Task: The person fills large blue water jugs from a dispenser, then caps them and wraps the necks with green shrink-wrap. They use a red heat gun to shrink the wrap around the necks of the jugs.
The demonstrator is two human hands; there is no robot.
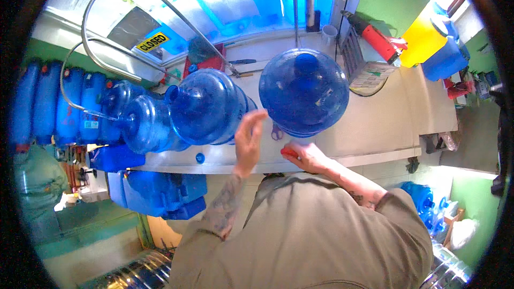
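Note:
A large blue water jug (305, 93) stands upright on the counter in front of me, with a blue cap (307, 63) on its neck. My left hand (249, 142) is raised at the jug's left side, fingers stretched out and holding nothing; I cannot tell whether the fingertips touch it. Below the jug, near the counter's front edge, my right hand (309, 158) is closed on a small red object (289, 152), mostly hidden by the fingers. Between the hands lie small purple loops, perhaps scissors handles (277, 133). Another blue jug (206, 107) lies tilted to the left.
A smaller jug (142, 123) lies further left, below a curved metal pipe (85, 16). A loose blue cap (200, 158) rests on the counter (375, 128). At the right are a red heat gun (377, 40) and a yellow container (425, 37). Blue containers (155, 192) stand below.

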